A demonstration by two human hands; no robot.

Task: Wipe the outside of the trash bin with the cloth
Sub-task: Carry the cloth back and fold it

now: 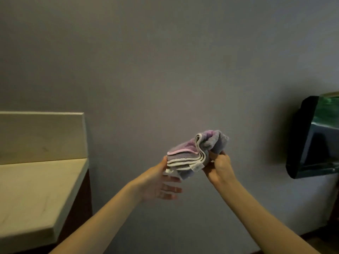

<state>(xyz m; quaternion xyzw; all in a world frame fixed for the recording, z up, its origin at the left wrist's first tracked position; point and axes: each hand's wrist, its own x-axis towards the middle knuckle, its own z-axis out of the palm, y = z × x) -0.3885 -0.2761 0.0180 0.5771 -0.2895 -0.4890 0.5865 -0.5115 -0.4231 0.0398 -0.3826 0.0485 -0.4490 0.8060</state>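
My right hand [219, 169] grips the folded cloth [194, 153], left hand [161, 182] open beneath it; the bin [310, 140] lies to the right, nearer my right hand.

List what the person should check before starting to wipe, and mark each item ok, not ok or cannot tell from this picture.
1. Cloth in hand: ok, the right hand pinches its bunched end.
2. Cloth folded into a pad: ok, the layers are stacked.
3. Left hand supporting the cloth: ok, it touches the folded edge, fingers open.
4. Trash bin in view: cannot tell; a dark shiny object sits at the right edge.
5. Cloth touching the bin: not ok, it is held in mid-air before the wall.
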